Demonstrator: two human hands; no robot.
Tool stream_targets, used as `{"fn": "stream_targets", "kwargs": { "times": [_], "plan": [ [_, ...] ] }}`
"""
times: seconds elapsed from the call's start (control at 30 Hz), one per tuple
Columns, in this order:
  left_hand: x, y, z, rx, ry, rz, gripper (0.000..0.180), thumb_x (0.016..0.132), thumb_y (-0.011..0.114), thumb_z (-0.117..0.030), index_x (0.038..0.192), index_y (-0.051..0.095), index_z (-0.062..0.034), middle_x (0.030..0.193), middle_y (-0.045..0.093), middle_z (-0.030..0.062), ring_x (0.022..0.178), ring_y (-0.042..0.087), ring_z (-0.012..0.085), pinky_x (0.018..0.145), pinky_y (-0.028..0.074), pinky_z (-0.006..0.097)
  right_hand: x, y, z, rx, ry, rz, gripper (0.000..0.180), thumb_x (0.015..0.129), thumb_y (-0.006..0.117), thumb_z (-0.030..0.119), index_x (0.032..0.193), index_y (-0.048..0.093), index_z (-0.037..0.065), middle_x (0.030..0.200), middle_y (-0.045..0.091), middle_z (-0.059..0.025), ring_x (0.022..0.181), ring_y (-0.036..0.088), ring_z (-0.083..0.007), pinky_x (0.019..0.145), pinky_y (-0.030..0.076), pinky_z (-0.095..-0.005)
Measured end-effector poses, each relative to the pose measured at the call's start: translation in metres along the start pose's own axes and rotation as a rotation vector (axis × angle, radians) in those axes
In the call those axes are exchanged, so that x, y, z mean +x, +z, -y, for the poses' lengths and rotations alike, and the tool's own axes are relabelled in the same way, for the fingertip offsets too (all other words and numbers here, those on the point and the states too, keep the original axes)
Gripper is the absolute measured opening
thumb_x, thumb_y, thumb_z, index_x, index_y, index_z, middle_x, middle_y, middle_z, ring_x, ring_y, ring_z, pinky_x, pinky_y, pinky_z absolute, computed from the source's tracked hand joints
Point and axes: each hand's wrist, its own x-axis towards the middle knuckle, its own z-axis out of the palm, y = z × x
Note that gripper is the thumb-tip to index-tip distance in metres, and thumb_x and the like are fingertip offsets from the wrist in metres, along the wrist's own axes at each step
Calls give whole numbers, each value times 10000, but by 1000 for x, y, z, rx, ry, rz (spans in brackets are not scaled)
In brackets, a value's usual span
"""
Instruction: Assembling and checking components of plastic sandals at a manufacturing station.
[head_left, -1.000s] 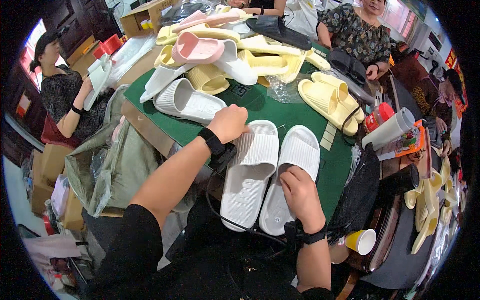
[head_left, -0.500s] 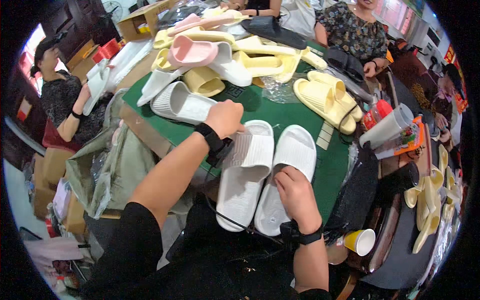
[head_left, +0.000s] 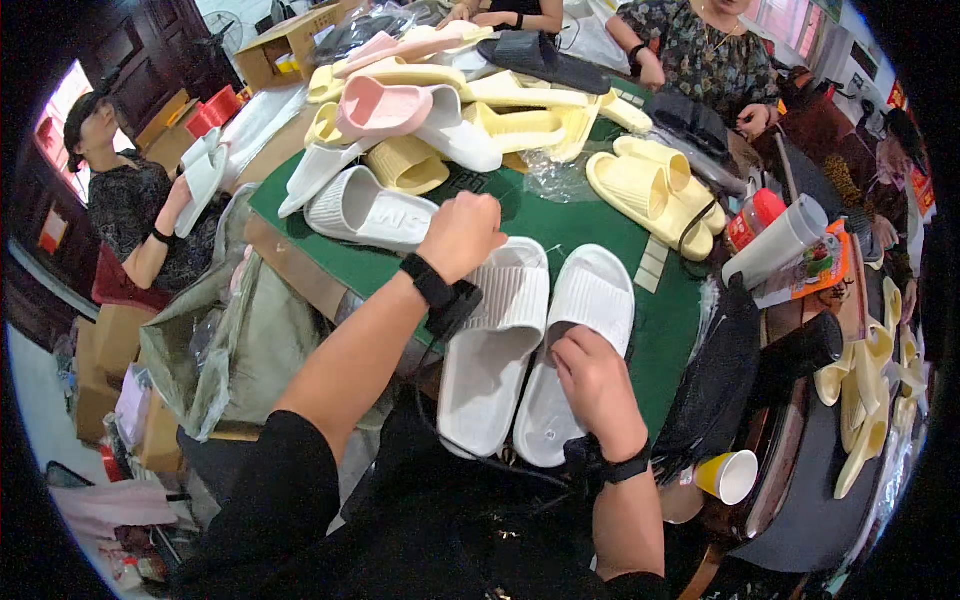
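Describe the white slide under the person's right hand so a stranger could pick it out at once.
Start at the green table heaped with slides. At its near edge two white slides lie side by side, toes pointing away. The wanted white slide is the right one of the pair, with the right hand resting on its middle. Its neighbour, the left white slide, has the left hand at its toe end.

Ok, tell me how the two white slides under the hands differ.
The left slide has a ribbed strap, and the left hand sits closed at its toe end; the right slide shows a smooth strap, and the right hand rests on its footbed. The left slide's heel lies closer to the person than the right slide's heel. Both are white, lie side by side on the green mat, and overhang its near edge.
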Motion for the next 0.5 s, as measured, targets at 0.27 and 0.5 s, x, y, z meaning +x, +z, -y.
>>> {"fn": "stream_targets", "kwargs": {
  "times": [0.27,0.5],
  "plan": [
    [-4,-9,6,155,-108,268,310,703,818,-299,749,723,-8,725,668,215,713,675,368,672,539,438,-3,2,-1,-9,28,10,40,788,599,14,804,567,-2,828,556,-148,804,600,-344,699,509,-442],
    [-11,12,6,82,-145,79,76,720,666,-99,736,724,-52,758,687,179,740,674,364,711,550,446,-3,2,1,-11,13,-4,40,786,593,15,809,569,-7,838,559,-146,811,600,-346,703,509,-441]
  ]
}}
